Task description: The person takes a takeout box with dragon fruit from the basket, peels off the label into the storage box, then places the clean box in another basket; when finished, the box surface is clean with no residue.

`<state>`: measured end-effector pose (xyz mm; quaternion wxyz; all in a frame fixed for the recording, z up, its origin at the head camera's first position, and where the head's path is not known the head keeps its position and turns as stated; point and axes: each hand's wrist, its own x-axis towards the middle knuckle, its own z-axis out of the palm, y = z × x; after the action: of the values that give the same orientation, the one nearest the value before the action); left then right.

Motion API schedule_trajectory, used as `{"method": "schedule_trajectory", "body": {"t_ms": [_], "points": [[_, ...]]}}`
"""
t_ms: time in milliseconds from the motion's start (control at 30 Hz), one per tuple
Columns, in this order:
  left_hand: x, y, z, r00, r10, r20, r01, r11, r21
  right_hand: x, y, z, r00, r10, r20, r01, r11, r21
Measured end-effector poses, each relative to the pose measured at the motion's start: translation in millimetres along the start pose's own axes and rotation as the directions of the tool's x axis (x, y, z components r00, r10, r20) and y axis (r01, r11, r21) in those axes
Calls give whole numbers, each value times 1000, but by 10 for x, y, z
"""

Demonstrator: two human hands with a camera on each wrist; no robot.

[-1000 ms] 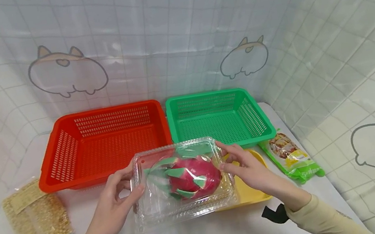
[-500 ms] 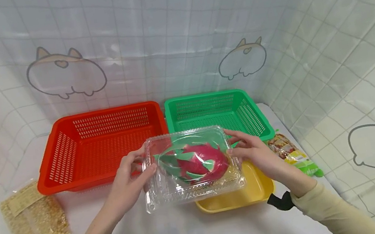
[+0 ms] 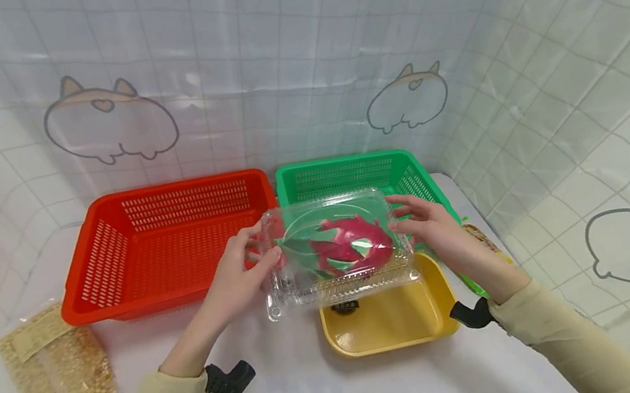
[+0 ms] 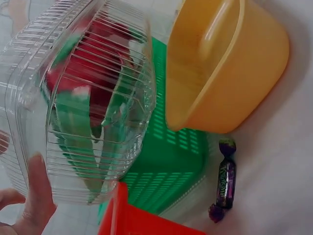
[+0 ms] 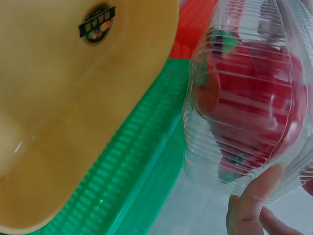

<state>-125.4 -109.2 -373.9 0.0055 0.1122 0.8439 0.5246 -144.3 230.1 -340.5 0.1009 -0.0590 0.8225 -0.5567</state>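
Between both hands a clear plastic clamshell box [image 3: 286, 304] is held up in the air, with a pink and green dragon fruit [image 3: 363, 244] inside. My left hand [image 3: 237, 275] grips its left end, thumb on the near side. At the right end, my right hand [image 3: 436, 228] holds it the same way. In the head view the box overlaps the front of the green basket [image 3: 341, 163] and the back of the yellow basin [image 3: 392, 319]. Ribbed box walls show close up in both wrist views. Some fingers are hidden behind the box.
Left of the green basket stands a red basket [image 3: 200, 292]. A clear bag of yellowish grains [image 3: 67, 380] lies at far left. Behind my right forearm a green packet [image 3: 472, 285] is partly hidden. The left wrist view shows a dark wrapped candy [image 4: 226, 178] on the table.
Both hands have carried the box with the dragon fruit to the right and away from me, uncovering more of the yellow basin. The grip at both ends stays the same.
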Motion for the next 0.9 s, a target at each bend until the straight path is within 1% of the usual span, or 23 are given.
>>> {"method": "schedule_trajectory", "body": {"t_ms": [133,267,333,433,600,767,900], "points": [[144,22,35,1000,-13,9,13,1000,18,82,24,-57,1000,9,-10,-9,1000,11],[298,66,61,999,-21,30,21,1000,16,166,55,-131,999,32,-12,-32,999,17],[382,93,69,999,-35,41,35,999,11,214,68,-178,999,43,-10,-43,999,11],[515,125,72,996,-71,57,71,997,15,295,79,-253,999,38,-1,-38,999,-1],[747,161,89,986,-142,84,142,990,13,451,76,-347,999,39,-13,-39,999,-5],[951,149,129,974,-192,116,193,981,6,601,91,-402,995,94,-30,-95,995,-24],[1099,145,155,966,-214,149,216,976,-3,733,95,-454,990,139,-15,-139,990,-20]]}}
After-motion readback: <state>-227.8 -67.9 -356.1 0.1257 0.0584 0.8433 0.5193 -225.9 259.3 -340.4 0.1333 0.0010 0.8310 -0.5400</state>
